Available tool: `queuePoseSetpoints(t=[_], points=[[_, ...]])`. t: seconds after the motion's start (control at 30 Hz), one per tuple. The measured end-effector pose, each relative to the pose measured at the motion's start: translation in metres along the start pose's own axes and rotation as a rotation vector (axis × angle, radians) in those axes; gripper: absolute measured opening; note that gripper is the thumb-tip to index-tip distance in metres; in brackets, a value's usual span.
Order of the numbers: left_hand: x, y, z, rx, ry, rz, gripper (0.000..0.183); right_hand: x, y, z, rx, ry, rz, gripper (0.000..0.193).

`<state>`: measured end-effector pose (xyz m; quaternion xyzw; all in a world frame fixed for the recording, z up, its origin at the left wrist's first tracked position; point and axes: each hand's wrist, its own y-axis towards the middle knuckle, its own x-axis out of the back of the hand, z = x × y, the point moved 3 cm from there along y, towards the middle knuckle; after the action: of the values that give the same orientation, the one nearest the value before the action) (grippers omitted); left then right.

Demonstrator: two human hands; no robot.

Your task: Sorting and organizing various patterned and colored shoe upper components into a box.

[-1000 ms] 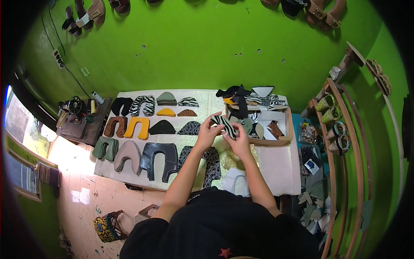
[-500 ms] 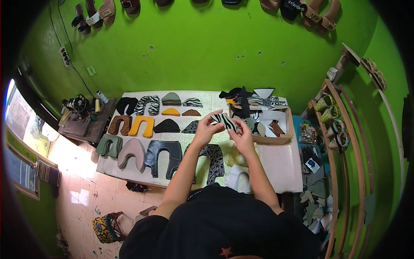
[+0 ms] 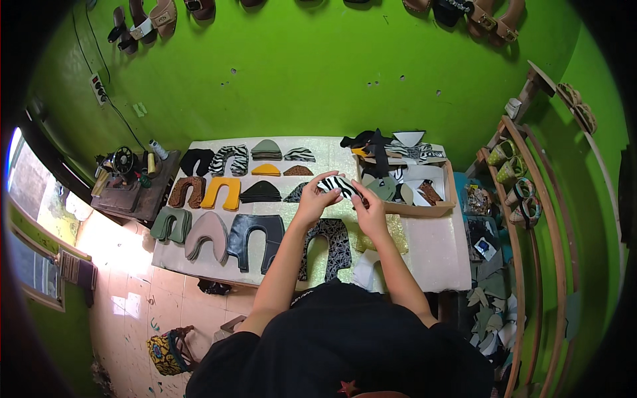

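Both hands hold a small zebra-striped shoe-upper piece point(image 3: 338, 186) above the table. My left hand point(image 3: 316, 199) is closed on its left end, and my right hand point(image 3: 369, 211) pinches its right end. Beneath the left hand lies a dark patterned half-moon piece point(image 3: 296, 193), partly covered. A black half-moon stack point(image 3: 261, 192) is left of it. Nearer to me stands a black-and-grey patterned U-shaped piece point(image 3: 326, 242). The cardboard box point(image 3: 424, 211) of cut pieces and scraps sits just right of my right hand.
The table point(image 3: 434, 255) carries rows of U-shaped and half-moon pieces, including a yellow one point(image 3: 221, 193) and a beige one point(image 3: 207, 237). A sewing machine point(image 3: 123, 174) stands at the left. On the right, a wooden rack point(image 3: 531, 265) holds sandals, with scraps piled beside it.
The striped piece has turned a little between my hands and shows more of its face. Both hands keep hold of it. The view has shifted slightly.
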<state>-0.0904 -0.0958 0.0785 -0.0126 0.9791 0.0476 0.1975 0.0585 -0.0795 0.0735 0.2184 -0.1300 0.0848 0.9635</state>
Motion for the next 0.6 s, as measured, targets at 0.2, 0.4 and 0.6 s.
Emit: queuePoseSetpoints(t=[0.2,0.4,0.6], points=[[0.023,-0.007,0.001,-0.023,-0.011,-0.051,0.033,-0.032,-0.002,-0.004,-0.215,0.368,-0.054,0.025],[0.074,-0.005,0.009,0.030,0.172,-0.091,0.030,-0.061,0.014,-0.039,-0.227,0.145,-0.002,0.013],[0.121,0.008,0.012,-0.023,0.629,-0.203,0.024,-0.089,0.038,-0.047,-0.108,-0.167,0.032,0.013]])
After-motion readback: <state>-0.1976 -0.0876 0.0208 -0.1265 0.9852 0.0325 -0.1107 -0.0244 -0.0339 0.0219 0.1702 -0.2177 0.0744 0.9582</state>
